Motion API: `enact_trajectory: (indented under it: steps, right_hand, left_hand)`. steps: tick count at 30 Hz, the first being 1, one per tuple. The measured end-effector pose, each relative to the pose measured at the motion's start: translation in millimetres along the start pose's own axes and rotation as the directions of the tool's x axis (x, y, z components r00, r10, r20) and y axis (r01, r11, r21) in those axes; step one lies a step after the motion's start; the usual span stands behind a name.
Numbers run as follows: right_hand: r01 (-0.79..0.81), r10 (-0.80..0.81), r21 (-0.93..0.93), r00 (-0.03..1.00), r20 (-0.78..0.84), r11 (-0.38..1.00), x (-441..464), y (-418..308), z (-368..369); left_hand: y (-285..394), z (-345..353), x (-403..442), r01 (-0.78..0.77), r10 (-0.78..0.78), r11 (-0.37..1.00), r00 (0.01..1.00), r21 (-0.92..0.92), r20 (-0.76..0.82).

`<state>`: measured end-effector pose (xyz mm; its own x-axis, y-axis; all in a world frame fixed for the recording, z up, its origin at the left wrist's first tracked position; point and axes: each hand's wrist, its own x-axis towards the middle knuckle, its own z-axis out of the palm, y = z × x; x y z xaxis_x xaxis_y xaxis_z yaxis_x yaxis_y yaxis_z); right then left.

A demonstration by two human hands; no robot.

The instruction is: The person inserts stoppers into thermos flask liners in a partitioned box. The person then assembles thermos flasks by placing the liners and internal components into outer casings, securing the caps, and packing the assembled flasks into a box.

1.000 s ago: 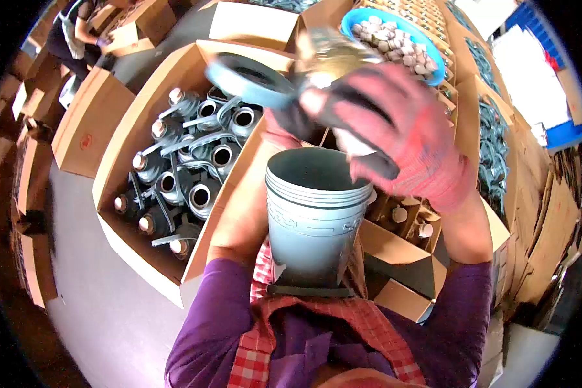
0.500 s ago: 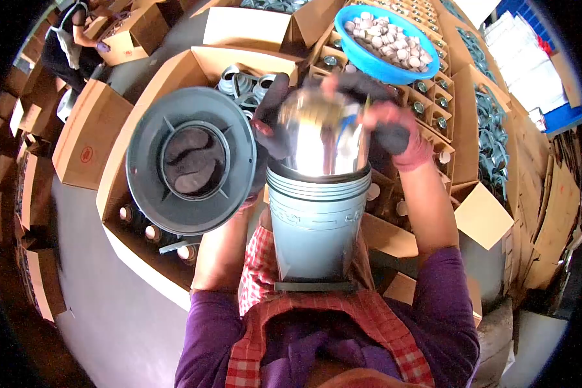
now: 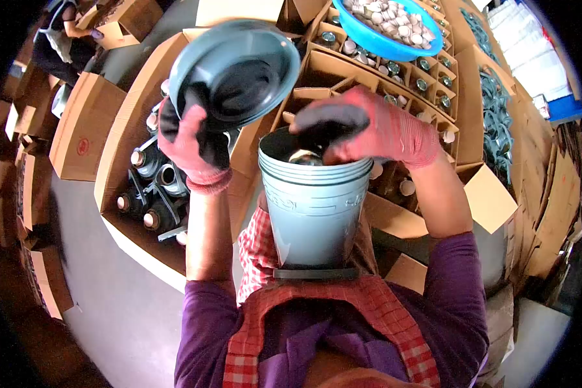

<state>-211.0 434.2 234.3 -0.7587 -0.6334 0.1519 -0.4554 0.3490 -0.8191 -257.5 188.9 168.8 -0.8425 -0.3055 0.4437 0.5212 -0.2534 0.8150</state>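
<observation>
My left hand (image 3: 194, 145), in a red and black glove, grips a round grey-green plastic flask part (image 3: 265, 55), shaped like a wide dish, by its lower left edge and holds it up tilted. An upright, ribbed grey-green flask shell (image 3: 310, 213) stands in front of my apron. Inside its mouth the shiny tip of a silvered flask liner (image 3: 305, 157) shows; the rest is hidden. Over that mouth is my right hand (image 3: 368, 126), gloved alike, with fingers curved and apart beside the liner's tip. Whether they touch the liner is unclear.
A carton (image 3: 119, 226) at left holds several dark flasks with pale stoppers. Ahead, a blue basin (image 3: 394, 50) of small pale caps sits on divided cartons of silvery liners. Grey plastic parts (image 3: 495, 129) lie at right. Another person (image 3: 58, 42) works at far left.
The silvered liner has sunk from above the shell into it. My left hand has raised and turned the dish-shaped part up and to the right. My right hand has lowered to the shell's mouth.
</observation>
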Motion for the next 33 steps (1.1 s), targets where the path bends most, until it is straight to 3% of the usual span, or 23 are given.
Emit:
enact_trajectory:
  steps: [1,3,4,6,7,8,10,15,17,19,22,24,26,28,31,33]
  right_hand:
    - [-0.211,0.287,0.44,0.951,-0.112,0.873,-8.6,-1.1,5.6]
    - [0.059,0.293,0.575,0.816,-0.498,0.816,-16.5,16.3,11.2]
    - [0.219,0.275,0.657,0.78,-0.562,0.721,-20.6,36.1,17.3]
    - [0.374,0.232,0.678,0.744,-0.626,0.632,-16.7,32.0,37.3]
    - [0.434,0.226,0.699,0.734,-0.641,0.569,-17.5,40.6,47.5]
    - [0.391,0.161,0.7,0.796,-0.583,0.598,-24.7,39.0,49.9]
    - [0.327,0.175,0.613,0.768,-0.616,0.719,-33.1,29.2,55.6]
    - [0.48,-0.005,0.389,0.634,-0.773,0.786,-33.2,55.1,65.1]
    - [0.47,0.013,0.407,0.643,-0.766,0.783,-37.1,55.0,64.9]
    - [0.419,0.057,0.449,0.678,-0.733,0.789,-46.0,57.0,61.8]
    - [0.404,-0.132,0.281,0.742,-0.658,0.871,-50.7,28.9,49.3]
    - [0.466,-0.255,0.222,0.756,-0.603,0.856,-49.3,30.7,46.4]
    - [0.41,-0.228,0.24,0.807,-0.544,0.88,-51.0,23.8,43.0]
    - [0.387,-0.316,0.062,0.827,-0.465,0.92,-49.1,25.3,35.0]
    - [0.267,-0.201,0.047,0.816,-0.541,0.962,-44.7,30.8,47.3]
    - [0.283,-0.186,0.094,0.809,-0.557,0.954,-37.1,39.8,54.8]
  left_hand:
    - [2.3,0.0,-4.1,0.008,-0.006,0.998,1.0,-0.066,0.03]
    - [9.7,-3.4,-21.8,-0.059,0.052,0.998,0.984,0.036,0.168]
    - [12.8,1.1,-26.1,-0.134,0.118,0.99,0.947,0.033,0.299]
    - [16.4,15.3,-27.3,-0.235,0.21,0.972,0.804,-0.028,0.556]
    - [18.6,20.8,-29.9,-0.201,0.181,0.979,0.747,-0.042,0.64]
    - [18.5,23.3,-30.7,-0.131,0.124,0.991,0.726,-0.04,0.677]
    - [18.1,28.0,-27.6,-0.079,0.117,0.993,0.711,-0.087,0.693]
    - [26.8,46.6,-14.3,-0.231,0.364,0.931,0.581,-0.282,0.727]
    - [25.7,45.1,-13.8,-0.267,0.382,0.923,0.559,-0.277,0.736]
    - [24.6,40.8,-16.4,-0.2,0.361,0.932,0.574,-0.301,0.736]
    - [33.1,32.0,-14.8,-0.191,0.359,0.933,0.512,-0.304,0.78]
    - [37.4,27.6,-15.5,-0.304,0.382,0.916,0.456,-0.262,0.804]
    - [46.9,27.1,-16.0,-0.37,0.387,0.9,0.438,-0.23,0.812]
    - [49.1,20.8,-14.4,-0.433,0.308,0.895,0.418,-0.111,0.854]
    - [68.4,26.5,-6.8,-0.58,0.132,0.81,0.324,0.087,0.937]
    - [97.9,47.3,-12.5,-0.628,-0.121,0.724,0.292,0.286,0.949]
